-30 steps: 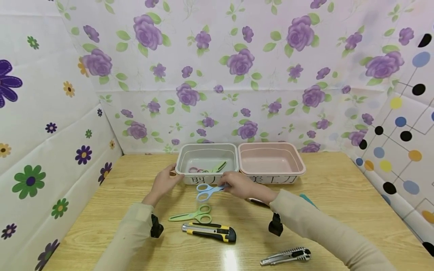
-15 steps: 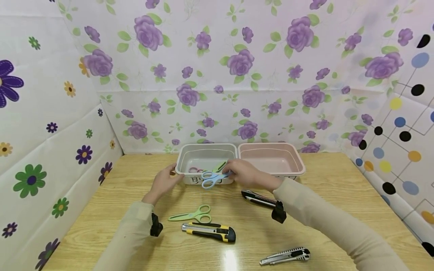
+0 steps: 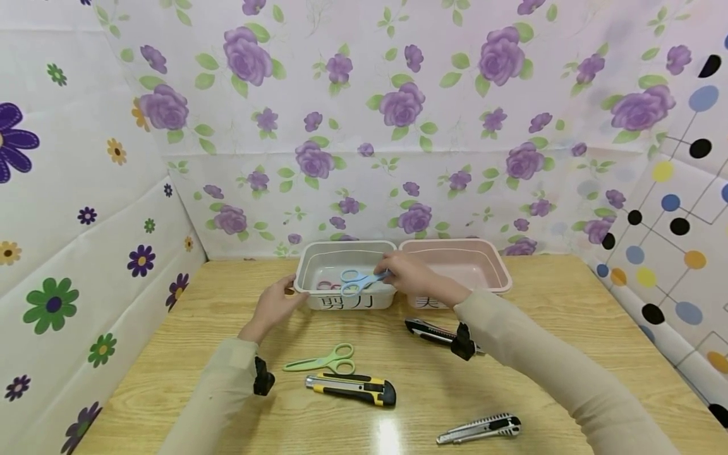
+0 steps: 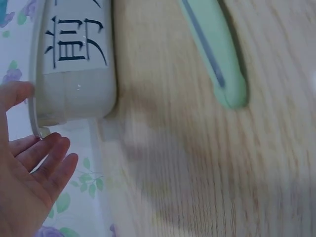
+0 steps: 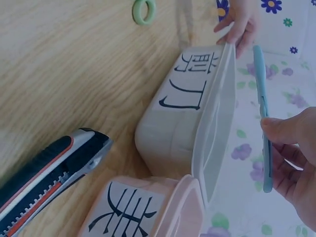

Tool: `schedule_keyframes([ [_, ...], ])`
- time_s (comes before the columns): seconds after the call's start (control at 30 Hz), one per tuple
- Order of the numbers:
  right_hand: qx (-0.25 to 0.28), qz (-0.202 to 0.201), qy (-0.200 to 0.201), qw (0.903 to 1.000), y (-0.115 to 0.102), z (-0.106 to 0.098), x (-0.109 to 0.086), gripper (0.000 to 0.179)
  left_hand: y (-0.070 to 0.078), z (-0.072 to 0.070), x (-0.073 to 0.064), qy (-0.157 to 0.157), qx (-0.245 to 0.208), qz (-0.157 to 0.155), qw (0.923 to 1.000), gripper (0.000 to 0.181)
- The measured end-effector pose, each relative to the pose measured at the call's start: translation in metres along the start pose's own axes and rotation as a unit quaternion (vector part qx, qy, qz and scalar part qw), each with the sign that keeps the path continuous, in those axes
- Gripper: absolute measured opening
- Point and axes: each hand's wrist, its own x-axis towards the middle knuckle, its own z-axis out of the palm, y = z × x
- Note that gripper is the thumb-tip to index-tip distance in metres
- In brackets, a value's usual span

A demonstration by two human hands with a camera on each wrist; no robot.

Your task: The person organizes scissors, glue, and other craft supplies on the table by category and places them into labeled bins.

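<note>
My right hand point(image 3: 411, 276) pinches a pair of light blue scissors point(image 3: 354, 285) by the blade end, loops toward the left. They hang over the front of the grey bin point(image 3: 303, 265); in the right wrist view the scissors point(image 5: 261, 94) show edge-on, apart from the rim. My left hand point(image 3: 278, 309) holds the bin's left front corner, thumb on the rim point(image 4: 33, 111) and fingers at the end wall. Inside the bin are pink-handled scissors point(image 3: 325, 285); the right hand and blue scissors hide other contents. Green scissors point(image 3: 322, 363) lie on the table below.
A pink bin point(image 3: 500, 268) stands right of the grey one. On the wooden table point(image 3: 227, 411) lie a yellow-black utility knife point(image 3: 352, 388), a silver utility knife point(image 3: 480, 428) and a black-and-red utility knife point(image 3: 428, 331), partly under the right wrist. A flowered cloth hangs behind.
My right hand has carried the blue scissors up and forward, from in front of the grey bin to over it. The left hand has stayed at the bin's corner.
</note>
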Motion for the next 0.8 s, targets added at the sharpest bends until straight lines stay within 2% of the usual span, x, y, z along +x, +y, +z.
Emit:
schedule_keyframes([
  [0.2, 0.006, 0.01, 0.002, 0.9999, 0.006, 0.002, 0.007, 0.019, -0.001, -0.001, 0.002, -0.004, -0.031, -0.01, 0.9995, 0.058],
  [0.8, -0.004, 0.053, 0.007, 0.9985, 0.016, 0.002, 0.019, 0.019, 0.002, -0.002, 0.003, -0.006, -0.04, -0.005, 0.9992, 0.057],
])
